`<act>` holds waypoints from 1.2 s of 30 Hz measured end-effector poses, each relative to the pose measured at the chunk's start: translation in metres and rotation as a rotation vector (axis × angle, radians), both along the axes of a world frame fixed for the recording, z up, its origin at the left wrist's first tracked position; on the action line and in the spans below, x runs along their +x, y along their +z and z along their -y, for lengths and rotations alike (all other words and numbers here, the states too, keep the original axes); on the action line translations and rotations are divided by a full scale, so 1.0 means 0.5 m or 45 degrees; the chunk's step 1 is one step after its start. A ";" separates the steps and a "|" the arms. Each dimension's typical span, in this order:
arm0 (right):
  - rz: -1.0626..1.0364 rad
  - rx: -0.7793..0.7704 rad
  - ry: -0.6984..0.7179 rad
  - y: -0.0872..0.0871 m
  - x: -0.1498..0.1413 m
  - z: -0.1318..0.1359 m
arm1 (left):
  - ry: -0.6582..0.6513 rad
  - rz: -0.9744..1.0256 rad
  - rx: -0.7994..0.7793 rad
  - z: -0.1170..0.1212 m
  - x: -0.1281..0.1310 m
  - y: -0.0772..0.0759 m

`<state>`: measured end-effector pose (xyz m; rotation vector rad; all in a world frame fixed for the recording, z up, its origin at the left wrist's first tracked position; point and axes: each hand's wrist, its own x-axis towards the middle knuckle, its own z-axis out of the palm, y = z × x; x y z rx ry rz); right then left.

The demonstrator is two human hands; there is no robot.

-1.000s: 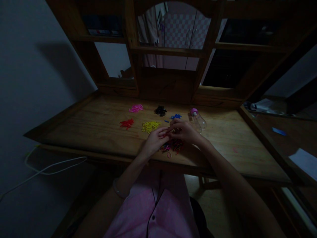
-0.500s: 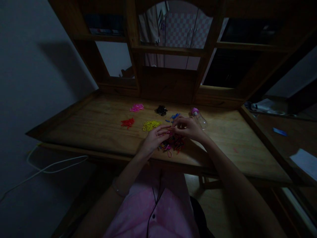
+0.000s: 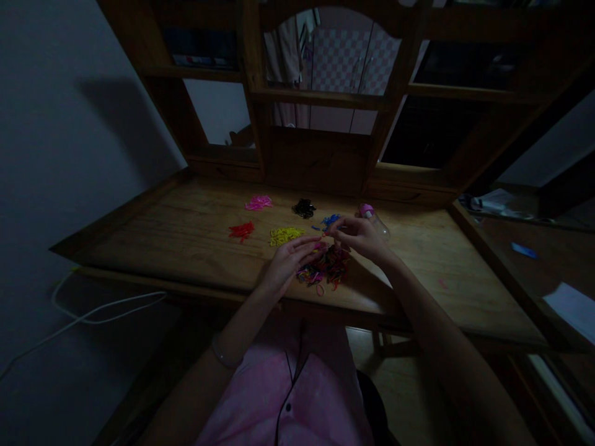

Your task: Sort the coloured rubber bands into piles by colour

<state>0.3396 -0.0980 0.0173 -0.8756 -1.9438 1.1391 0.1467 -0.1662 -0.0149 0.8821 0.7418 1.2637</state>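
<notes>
My right hand (image 3: 360,238) pinches a small orange-red rubber band (image 3: 324,235) between thumb and forefinger, above the table. My left hand (image 3: 290,257) is close by on the left, its fingers stretched out and the fingertips almost at the band; whether they touch it I cannot tell. Below both hands lies a mixed pile of coloured rubber bands (image 3: 332,266). Beyond them are sorted heaps: yellow bands (image 3: 286,236), blue bands (image 3: 331,220) partly behind my right hand, black bands (image 3: 304,208), pink bands (image 3: 258,202) and red bands (image 3: 242,231).
A clear bottle with a pink top (image 3: 367,210) lies behind my right hand. The wooden table (image 3: 186,248) meets a shelf unit (image 3: 320,155) at the back. A white cable (image 3: 106,310) hangs at the left; papers (image 3: 571,306) lie on a surface at the right.
My hands have drawn slightly apart, the right one shifting a little right with the small band at its fingertips. More of the mixed pile shows below. The sorted heaps look the same.
</notes>
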 end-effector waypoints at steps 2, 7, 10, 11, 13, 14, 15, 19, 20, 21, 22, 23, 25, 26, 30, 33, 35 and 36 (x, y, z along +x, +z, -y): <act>-0.019 -0.087 0.023 0.002 0.003 0.001 | 0.005 0.040 -0.016 -0.002 -0.003 0.000; -0.031 -0.197 0.124 0.001 0.005 0.003 | 0.020 0.138 -0.052 -0.010 -0.012 -0.007; -0.072 -0.246 0.169 -0.004 0.000 0.003 | 0.037 0.147 -0.072 -0.011 -0.013 -0.009; -0.083 -0.247 0.177 -0.005 -0.002 0.002 | 0.038 0.142 -0.075 -0.011 -0.012 -0.009; -0.095 -0.248 0.186 -0.007 -0.004 0.001 | 0.033 0.131 -0.076 -0.010 -0.011 -0.007; -0.100 -0.251 0.188 -0.007 -0.005 0.001 | 0.035 0.128 -0.077 -0.009 -0.011 -0.007; -0.100 -0.254 0.188 -0.007 -0.005 0.001 | 0.042 0.131 -0.079 -0.009 -0.011 -0.006; -0.093 -0.269 0.193 -0.005 -0.004 0.001 | 0.044 0.232 -0.128 -0.012 -0.015 -0.005; -0.094 -0.268 0.189 -0.005 -0.004 0.001 | 0.027 0.262 -0.138 -0.013 -0.017 -0.005; -0.098 -0.263 0.180 -0.005 -0.003 0.000 | 0.011 0.283 -0.145 -0.014 -0.019 -0.005; -0.103 -0.255 0.166 -0.006 -0.002 0.000 | 0.001 0.294 -0.149 -0.015 -0.020 -0.006; -0.106 -0.246 0.150 -0.006 -0.002 -0.001 | -0.005 0.297 -0.149 -0.015 -0.022 -0.005; -0.112 -0.217 0.108 -0.005 -0.003 0.000 | -0.008 0.287 -0.150 -0.014 -0.022 -0.004; -0.112 -0.193 0.084 -0.003 -0.004 0.001 | -0.009 0.279 -0.151 -0.013 -0.022 -0.003; -0.101 -0.080 0.036 0.010 -0.011 0.013 | -0.001 0.282 -0.154 -0.012 -0.021 0.000; -0.156 -0.105 0.093 0.018 -0.018 0.025 | -0.012 0.294 -0.160 -0.014 -0.021 -0.001; -0.197 -0.169 0.130 0.018 -0.022 0.030 | -0.031 0.302 -0.165 -0.015 -0.022 -0.002; -0.211 -0.202 0.141 0.017 -0.023 0.031 | -0.038 0.308 -0.168 -0.015 -0.022 -0.001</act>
